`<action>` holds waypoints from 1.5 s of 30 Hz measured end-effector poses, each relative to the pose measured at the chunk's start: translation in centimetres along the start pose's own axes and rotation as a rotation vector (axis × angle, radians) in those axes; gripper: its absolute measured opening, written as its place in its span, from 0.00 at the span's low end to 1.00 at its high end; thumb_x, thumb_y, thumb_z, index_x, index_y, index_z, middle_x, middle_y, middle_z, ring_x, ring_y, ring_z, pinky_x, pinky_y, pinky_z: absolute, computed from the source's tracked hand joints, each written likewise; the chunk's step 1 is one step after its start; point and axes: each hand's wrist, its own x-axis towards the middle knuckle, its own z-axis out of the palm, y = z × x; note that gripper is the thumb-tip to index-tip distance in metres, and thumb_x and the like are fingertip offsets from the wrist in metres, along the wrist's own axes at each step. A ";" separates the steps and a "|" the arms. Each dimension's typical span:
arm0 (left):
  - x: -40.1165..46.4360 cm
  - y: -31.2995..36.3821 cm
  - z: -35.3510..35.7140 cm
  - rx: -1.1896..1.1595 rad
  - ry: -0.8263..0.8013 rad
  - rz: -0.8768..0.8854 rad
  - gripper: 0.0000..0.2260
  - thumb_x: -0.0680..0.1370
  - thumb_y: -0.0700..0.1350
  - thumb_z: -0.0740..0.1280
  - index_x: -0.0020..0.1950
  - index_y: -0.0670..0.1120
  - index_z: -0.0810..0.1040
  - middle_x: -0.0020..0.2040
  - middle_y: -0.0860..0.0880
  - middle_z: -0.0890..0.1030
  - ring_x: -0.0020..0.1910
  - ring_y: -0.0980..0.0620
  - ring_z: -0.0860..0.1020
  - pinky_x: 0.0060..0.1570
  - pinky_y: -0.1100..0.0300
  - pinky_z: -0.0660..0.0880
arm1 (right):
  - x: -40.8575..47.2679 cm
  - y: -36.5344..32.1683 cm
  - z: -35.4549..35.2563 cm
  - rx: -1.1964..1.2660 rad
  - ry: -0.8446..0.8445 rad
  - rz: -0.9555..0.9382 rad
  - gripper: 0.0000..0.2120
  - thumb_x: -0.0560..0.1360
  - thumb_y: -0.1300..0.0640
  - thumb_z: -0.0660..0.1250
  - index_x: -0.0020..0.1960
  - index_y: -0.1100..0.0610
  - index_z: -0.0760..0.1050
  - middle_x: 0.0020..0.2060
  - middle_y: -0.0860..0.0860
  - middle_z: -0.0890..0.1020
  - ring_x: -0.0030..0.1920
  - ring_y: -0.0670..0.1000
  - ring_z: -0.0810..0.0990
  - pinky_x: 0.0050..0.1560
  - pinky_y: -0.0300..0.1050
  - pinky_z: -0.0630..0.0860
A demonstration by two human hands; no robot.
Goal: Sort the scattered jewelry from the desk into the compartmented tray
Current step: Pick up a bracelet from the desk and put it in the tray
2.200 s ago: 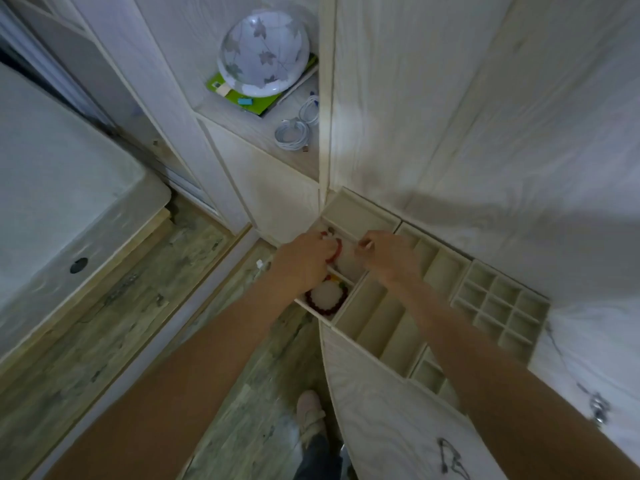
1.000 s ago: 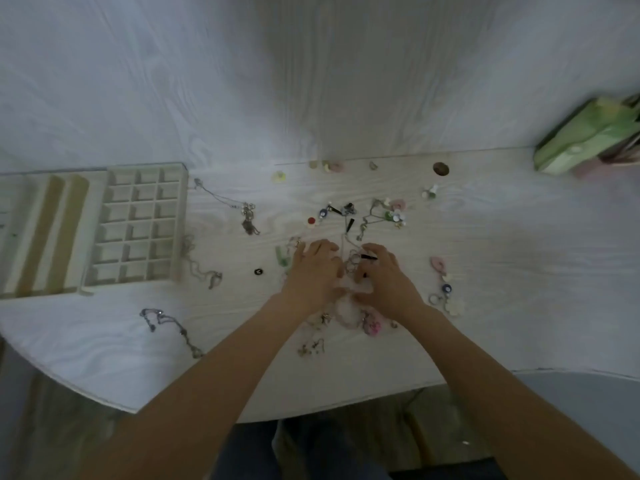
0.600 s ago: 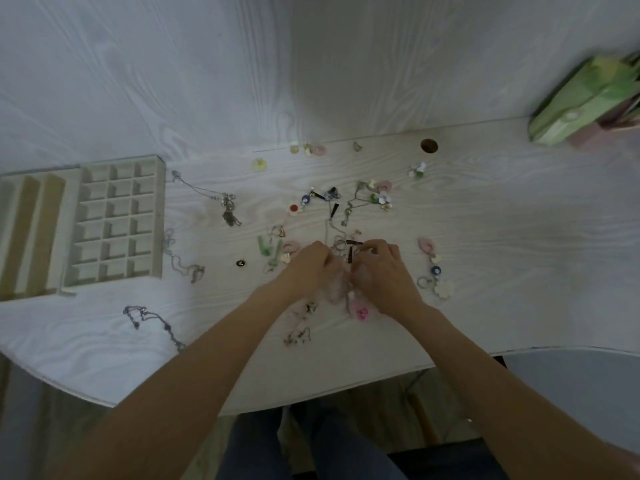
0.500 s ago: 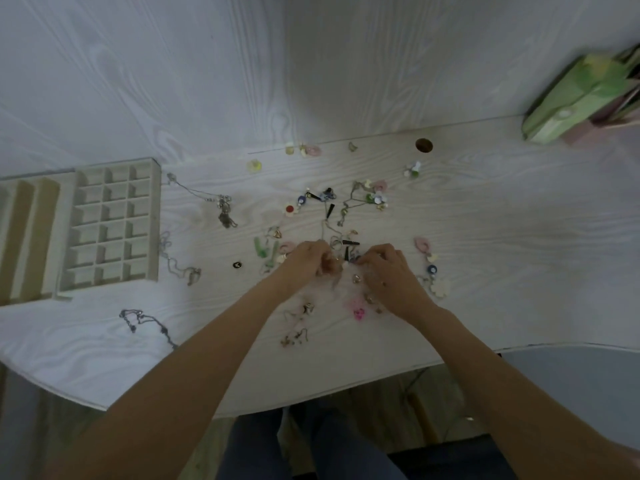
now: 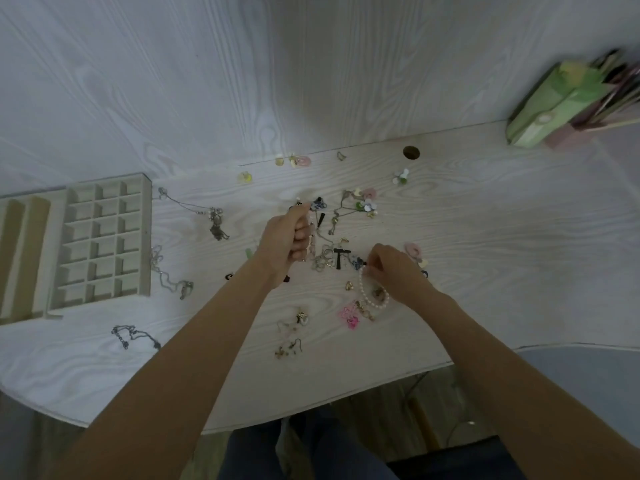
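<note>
Your left hand [image 5: 285,241] is curled around a pale beaded strand [image 5: 312,242] that hangs from your fist above the desk [image 5: 485,237]. Your right hand [image 5: 393,271] pinches a pearl bracelet [image 5: 369,292] at its upper end, its loop drooping beside a pink flower piece [image 5: 349,316]. Loose jewelry lies between and beyond both hands, including a black T-shaped earring [image 5: 340,258]. The compartmented tray [image 5: 147,237] sits well apart at the desk's left, with 2 chain necklaces [image 5: 166,271] just beside its right wall.

desk [image 5: 485,237]: bare right | chains [image 5: 166,268] flank tray [image 5: 147,237]
</note>
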 end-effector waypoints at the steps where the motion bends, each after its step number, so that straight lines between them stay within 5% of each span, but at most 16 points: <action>1: -0.1 0.1 -0.2 0.003 0.008 0.001 0.21 0.80 0.50 0.60 0.29 0.49 0.59 0.24 0.54 0.60 0.22 0.57 0.56 0.20 0.65 0.54 | 0.1 -0.2 0.0 0.113 0.010 0.017 0.04 0.79 0.58 0.60 0.48 0.59 0.68 0.40 0.53 0.76 0.38 0.50 0.74 0.35 0.39 0.67; 5: -0.4 0.7 -1.0 -0.006 0.053 -0.008 0.21 0.81 0.51 0.58 0.28 0.48 0.60 0.21 0.55 0.60 0.19 0.58 0.55 0.18 0.67 0.52 | 0.8 -1.9 -0.7 0.532 0.057 0.095 0.08 0.79 0.59 0.61 0.41 0.56 0.67 0.34 0.49 0.73 0.33 0.46 0.70 0.34 0.38 0.68; 9: -0.7 1.6 -1.9 -0.039 0.041 -0.016 0.22 0.81 0.54 0.56 0.29 0.49 0.59 0.22 0.54 0.59 0.19 0.58 0.55 0.17 0.68 0.51 | 1.5 -4.2 -1.8 1.129 -0.090 0.210 0.10 0.79 0.61 0.61 0.39 0.56 0.71 0.30 0.50 0.73 0.31 0.47 0.72 0.35 0.40 0.71; 15: -1.3 3.1 -3.8 -0.084 0.043 0.050 0.23 0.81 0.55 0.56 0.27 0.49 0.61 0.22 0.54 0.59 0.19 0.58 0.54 0.17 0.67 0.51 | 2.6 -8.7 -3.0 1.486 -0.193 0.088 0.07 0.79 0.64 0.59 0.46 0.58 0.73 0.24 0.49 0.69 0.25 0.46 0.67 0.32 0.39 0.70; 18: -2.1 4.0 -5.4 -0.159 0.003 0.059 0.25 0.81 0.56 0.55 0.25 0.50 0.62 0.22 0.55 0.59 0.19 0.59 0.55 0.16 0.67 0.52 | 2.8 -11.8 -3.4 1.380 -0.291 -0.009 0.10 0.80 0.62 0.59 0.57 0.55 0.76 0.35 0.52 0.80 0.30 0.45 0.74 0.30 0.36 0.71; 22: -3.7 5.6 -8.6 -0.282 -0.033 0.092 0.25 0.80 0.57 0.55 0.24 0.50 0.63 0.21 0.55 0.60 0.18 0.60 0.55 0.17 0.67 0.51 | 3.1 -16.9 -2.9 1.028 -0.460 -0.164 0.13 0.78 0.50 0.62 0.58 0.55 0.77 0.48 0.48 0.82 0.45 0.45 0.80 0.35 0.37 0.70; 28: -7.0 7.3 -16.3 -0.317 0.094 0.188 0.22 0.80 0.57 0.55 0.28 0.49 0.68 0.22 0.54 0.61 0.19 0.59 0.57 0.19 0.67 0.55 | 4.0 -25.6 -0.8 0.844 -0.494 -0.280 0.01 0.77 0.58 0.66 0.48 0.55 0.76 0.38 0.48 0.79 0.38 0.44 0.79 0.29 0.36 0.63; 31: -8.7 7.8 -21.3 -0.243 0.243 0.237 0.17 0.80 0.52 0.58 0.33 0.48 0.72 0.26 0.53 0.61 0.22 0.56 0.59 0.23 0.67 0.61 | 4.6 -30.8 1.1 0.762 -0.533 -0.322 0.05 0.76 0.58 0.65 0.42 0.52 0.74 0.37 0.46 0.77 0.38 0.43 0.74 0.31 0.37 0.62; 35: -11.0 8.7 -27.9 -0.253 0.332 0.248 0.16 0.80 0.50 0.60 0.35 0.47 0.75 0.26 0.52 0.61 0.22 0.57 0.61 0.22 0.67 0.61 | 5.5 -37.3 4.9 0.810 -0.675 -0.326 0.03 0.77 0.56 0.65 0.47 0.55 0.74 0.40 0.49 0.81 0.42 0.48 0.79 0.27 0.37 0.60; 37: -11.9 9.1 -31.6 -0.279 0.399 0.253 0.14 0.80 0.49 0.60 0.37 0.45 0.75 0.25 0.53 0.63 0.21 0.58 0.61 0.21 0.68 0.61 | 6.1 -40.8 7.2 0.846 -0.735 -0.339 0.04 0.77 0.56 0.66 0.46 0.56 0.73 0.37 0.50 0.81 0.36 0.52 0.78 0.21 0.34 0.58; 40: -12.7 9.2 -37.4 -0.310 0.477 0.245 0.13 0.80 0.48 0.61 0.39 0.44 0.74 0.24 0.54 0.62 0.20 0.59 0.62 0.20 0.69 0.63 | 6.9 -45.9 10.1 0.742 -0.695 -0.382 0.04 0.77 0.57 0.66 0.45 0.58 0.74 0.28 0.45 0.77 0.24 0.43 0.67 0.21 0.34 0.59; 45: -12.5 9.2 -45.6 -0.343 0.571 0.173 0.11 0.81 0.42 0.59 0.40 0.42 0.75 0.24 0.51 0.71 0.22 0.59 0.72 0.30 0.65 0.78 | 9.9 -52.6 14.2 0.693 -0.544 -0.335 0.04 0.76 0.62 0.66 0.45 0.62 0.78 0.23 0.45 0.78 0.20 0.40 0.69 0.21 0.32 0.63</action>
